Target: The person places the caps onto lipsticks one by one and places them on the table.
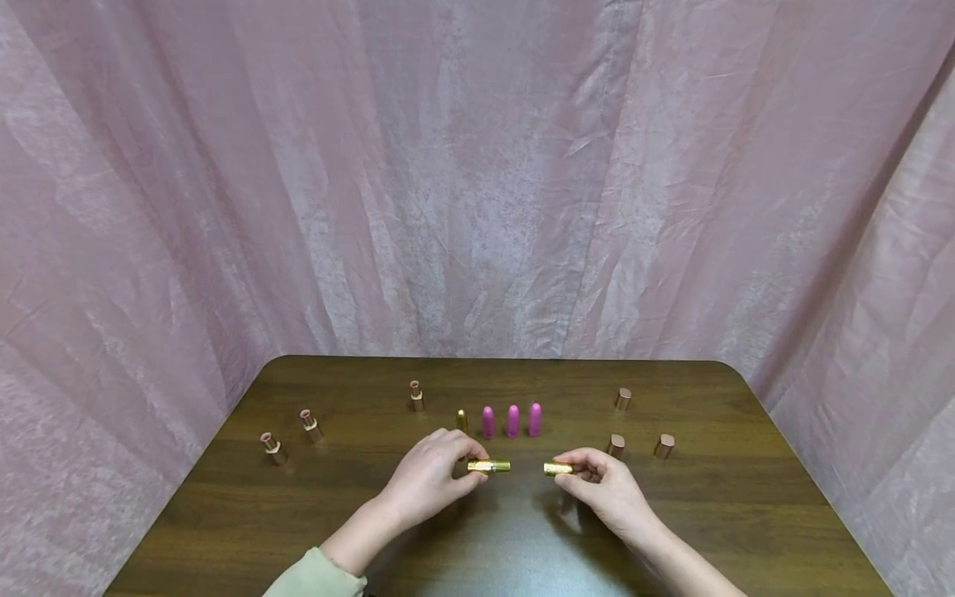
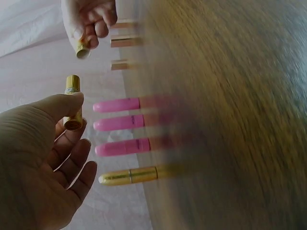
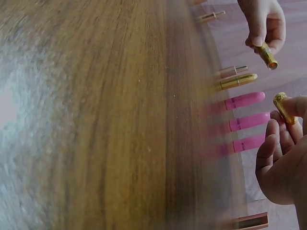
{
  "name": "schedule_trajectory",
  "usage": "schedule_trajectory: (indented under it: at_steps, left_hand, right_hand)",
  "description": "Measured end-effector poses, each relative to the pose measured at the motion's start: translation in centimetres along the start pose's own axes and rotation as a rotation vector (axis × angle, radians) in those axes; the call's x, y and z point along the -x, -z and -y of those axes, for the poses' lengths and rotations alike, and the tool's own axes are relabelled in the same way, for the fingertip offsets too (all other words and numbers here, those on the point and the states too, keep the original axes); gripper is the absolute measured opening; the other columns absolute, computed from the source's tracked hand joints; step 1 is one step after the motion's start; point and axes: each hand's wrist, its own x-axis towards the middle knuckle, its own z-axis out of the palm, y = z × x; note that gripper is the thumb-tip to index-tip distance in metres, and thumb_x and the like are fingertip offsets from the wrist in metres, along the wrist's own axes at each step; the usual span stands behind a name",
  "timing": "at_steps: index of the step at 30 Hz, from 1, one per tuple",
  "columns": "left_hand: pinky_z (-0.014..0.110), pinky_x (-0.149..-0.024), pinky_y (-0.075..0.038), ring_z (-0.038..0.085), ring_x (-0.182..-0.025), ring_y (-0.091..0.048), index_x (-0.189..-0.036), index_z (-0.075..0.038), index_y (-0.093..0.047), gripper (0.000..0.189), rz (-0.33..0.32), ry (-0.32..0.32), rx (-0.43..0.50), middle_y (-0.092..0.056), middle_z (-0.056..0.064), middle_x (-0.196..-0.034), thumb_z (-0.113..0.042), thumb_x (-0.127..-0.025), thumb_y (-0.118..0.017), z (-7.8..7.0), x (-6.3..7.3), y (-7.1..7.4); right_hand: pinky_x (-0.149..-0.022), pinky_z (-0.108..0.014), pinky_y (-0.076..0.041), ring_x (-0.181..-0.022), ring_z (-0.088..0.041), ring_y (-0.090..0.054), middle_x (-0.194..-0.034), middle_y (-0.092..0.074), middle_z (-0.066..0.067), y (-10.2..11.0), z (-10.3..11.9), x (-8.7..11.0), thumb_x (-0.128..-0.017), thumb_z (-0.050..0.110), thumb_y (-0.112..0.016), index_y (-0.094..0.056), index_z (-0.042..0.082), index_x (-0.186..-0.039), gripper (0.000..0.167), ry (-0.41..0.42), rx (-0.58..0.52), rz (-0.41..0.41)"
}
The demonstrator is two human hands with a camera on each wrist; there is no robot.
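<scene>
My left hand (image 1: 427, 474) pinches a gold lipstick tube (image 1: 488, 467) between thumb and fingers, held sideways with one end toward the right. A narrow silvery band shows round it in the left wrist view, near the thumb. Facing it across a small gap, a gold cap (image 1: 557, 468) lies level in my right hand (image 1: 608, 491), pinched by thumb and index finger. The other right fingers curl below the cap in the right wrist view. Just behind the left hand a closed gold lipstick (image 1: 462, 420) stands upright, beside a row of three pink lipsticks (image 1: 512, 421).
Three uncapped rose-gold lipsticks stand on the left: one farther back (image 1: 416, 396), two near the left edge, the nearer lipstick (image 1: 273, 448) in front. On the right stand three rose-gold caps, among them the rear cap (image 1: 623, 399). Pink curtains (image 1: 477, 182) surround the brown wooden table (image 1: 716, 514).
</scene>
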Motion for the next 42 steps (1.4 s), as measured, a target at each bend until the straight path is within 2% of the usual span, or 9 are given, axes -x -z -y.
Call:
schedule_trajectory:
  at_steps: [3, 9, 20, 27, 42]
  left_hand:
    - [0.031, -0.085, -0.049, 0.003, -0.093, -0.055, -0.100, -0.029, -0.071, 0.017, 0.014, 0.002, -0.001, -0.064, -0.021, -0.098, -0.034, -0.088, -0.081, -0.3, -0.2, -0.3]
    - [0.030, -0.084, -0.049, 0.004, -0.091, -0.055, -0.101, -0.029, -0.071, 0.017, 0.028, 0.010, 0.001, -0.064, -0.020, -0.098, -0.034, -0.088, -0.080, -0.7, -0.4, -0.6]
    - [0.027, -0.081, -0.048, 0.002, -0.088, -0.054, -0.099, -0.030, -0.071, 0.015, 0.034, -0.020, 0.013, -0.063, -0.020, -0.095, -0.033, -0.087, -0.081, -1.2, -1.0, -1.1]
    - [0.026, -0.078, -0.047, 0.002, -0.086, -0.053, -0.098, -0.030, -0.071, 0.015, 0.055, -0.014, 0.013, -0.062, -0.020, -0.095, -0.033, -0.087, -0.081, -1.5, -1.2, -1.5]
    - [0.027, -0.079, -0.047, 0.005, -0.085, -0.055, -0.098, -0.029, -0.072, 0.015, 0.070, -0.017, 0.018, -0.062, -0.020, -0.092, -0.032, -0.087, -0.081, -1.9, -1.3, -1.8]
  right_hand:
    - [-0.073, -0.024, -0.050, -0.082, -0.014, -0.063, -0.097, -0.072, -0.009, -0.1, 0.0, -0.1, -0.086, 0.009, -0.081, -0.073, 0.005, -0.112, 0.028, 0.006, -0.009, 0.001]
    - [-0.074, -0.024, -0.050, -0.082, -0.015, -0.063, -0.097, -0.072, -0.009, -0.2, -0.1, -0.3, -0.086, 0.007, -0.081, -0.073, 0.004, -0.111, 0.026, 0.007, -0.011, -0.001]
    - [-0.078, -0.025, -0.051, -0.085, -0.016, -0.065, -0.097, -0.072, -0.008, -0.4, -0.1, -0.3, -0.086, 0.009, -0.081, -0.072, 0.002, -0.112, 0.027, 0.034, -0.009, 0.021]
    - [-0.075, -0.025, -0.051, -0.084, -0.016, -0.063, -0.097, -0.071, -0.011, -0.8, -0.2, -0.3, -0.088, 0.010, -0.080, -0.071, -0.001, -0.113, 0.029, 0.077, -0.015, 0.068]
    - [-0.073, -0.025, -0.051, -0.084, -0.016, -0.064, -0.099, -0.071, -0.012, -1.4, -0.3, -0.2, -0.088, 0.012, -0.079, -0.072, 0.003, -0.114, 0.028, 0.079, -0.014, 0.116]
